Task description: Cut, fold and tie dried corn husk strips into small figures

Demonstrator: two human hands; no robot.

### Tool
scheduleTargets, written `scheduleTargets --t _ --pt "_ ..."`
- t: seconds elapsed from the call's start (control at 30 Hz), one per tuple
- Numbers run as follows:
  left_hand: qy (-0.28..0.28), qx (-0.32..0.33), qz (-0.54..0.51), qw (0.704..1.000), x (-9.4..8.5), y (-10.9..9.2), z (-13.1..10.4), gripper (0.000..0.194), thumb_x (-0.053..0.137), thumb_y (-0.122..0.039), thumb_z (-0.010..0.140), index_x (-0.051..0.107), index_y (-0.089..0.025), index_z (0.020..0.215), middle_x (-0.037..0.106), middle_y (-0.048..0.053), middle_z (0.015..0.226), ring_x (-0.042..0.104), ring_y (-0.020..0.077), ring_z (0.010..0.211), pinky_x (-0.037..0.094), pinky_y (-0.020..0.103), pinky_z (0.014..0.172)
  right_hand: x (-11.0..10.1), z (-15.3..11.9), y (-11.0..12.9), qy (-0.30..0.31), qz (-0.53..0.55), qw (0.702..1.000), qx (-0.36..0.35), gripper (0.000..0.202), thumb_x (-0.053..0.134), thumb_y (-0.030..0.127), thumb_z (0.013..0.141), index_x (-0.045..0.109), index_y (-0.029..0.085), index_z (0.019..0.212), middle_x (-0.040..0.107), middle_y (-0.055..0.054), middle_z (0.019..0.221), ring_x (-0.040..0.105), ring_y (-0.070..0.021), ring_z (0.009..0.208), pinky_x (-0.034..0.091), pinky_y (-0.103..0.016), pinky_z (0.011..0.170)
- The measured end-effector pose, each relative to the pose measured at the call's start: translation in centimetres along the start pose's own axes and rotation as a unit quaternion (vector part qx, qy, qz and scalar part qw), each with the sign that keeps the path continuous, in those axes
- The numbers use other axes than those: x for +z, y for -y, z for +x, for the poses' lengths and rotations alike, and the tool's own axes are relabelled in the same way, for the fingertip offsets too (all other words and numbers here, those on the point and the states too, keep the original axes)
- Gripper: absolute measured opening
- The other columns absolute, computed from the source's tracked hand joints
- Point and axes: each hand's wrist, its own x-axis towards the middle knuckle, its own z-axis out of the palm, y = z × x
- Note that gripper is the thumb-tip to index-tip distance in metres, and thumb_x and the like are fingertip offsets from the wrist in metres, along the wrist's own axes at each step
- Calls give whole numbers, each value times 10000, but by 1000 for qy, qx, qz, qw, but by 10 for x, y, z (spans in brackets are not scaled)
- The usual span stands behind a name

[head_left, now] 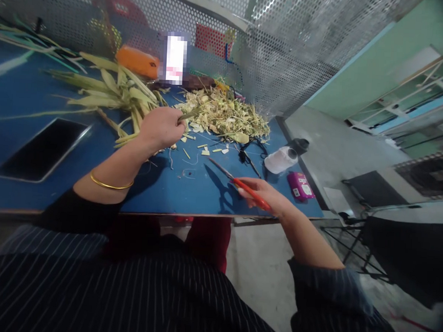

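My left hand [162, 127] is closed around a greenish plant stalk [190, 114], whose end sticks out to the right over a heap of cut plant pieces [223, 114]. Long pale green leaves [107, 90] lie behind and to the left of this hand. My right hand [259, 194] holds red-handled scissors [251, 193] low over the table's front part, their blades pointing up and left, apart from the stalk. Small cut bits lie on the blue table [161, 195] between the two hands.
A dark phone or tablet [44, 148] lies at the left. White thread spools [280, 160], a purple packet [300, 185] and black-handled scissors [246, 155] are at the right. An orange pouch [138, 62] rests near the perforated metal screen [285, 51] at the back.
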Motion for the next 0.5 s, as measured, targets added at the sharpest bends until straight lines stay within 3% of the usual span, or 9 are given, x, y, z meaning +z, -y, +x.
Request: scheduleTargets --t 0.13,0.2,0.37,0.5 --pt "-1 12 37 999 -1 -2 -1 222 469 -305 808 651 -187 760 553 65 669 502 207 688 298 325 590 -12 -22 -17 7 201 980 8 606 774 516 677 590 201 1161 545 29 776 533 -76 595 560 -291 693" --pt "-2 20 51 998 -1 -2 -2 238 453 -321 817 643 -189 756 544 59 660 473 191 657 268 320 568 -14 -26 -19 19 246 969 9 523 705 564 735 602 219 1115 554 21 784 528 -81 576 569 -305 667" --pt "9 18 59 998 -3 -3 -2 247 446 -318 820 654 -191 777 588 70 694 492 195 678 277 318 582 -12 -22 -13 29 259 965 32 344 558 531 859 620 223 999 546 15 729 454 -76 488 547 -293 529" --pt "15 11 45 999 -3 -4 -2 244 455 -319 813 661 -192 784 616 79 735 522 210 723 300 321 618 -7 -10 -3 -5 250 967 42 384 472 550 898 609 201 981 524 28 685 418 -69 445 523 -271 470"
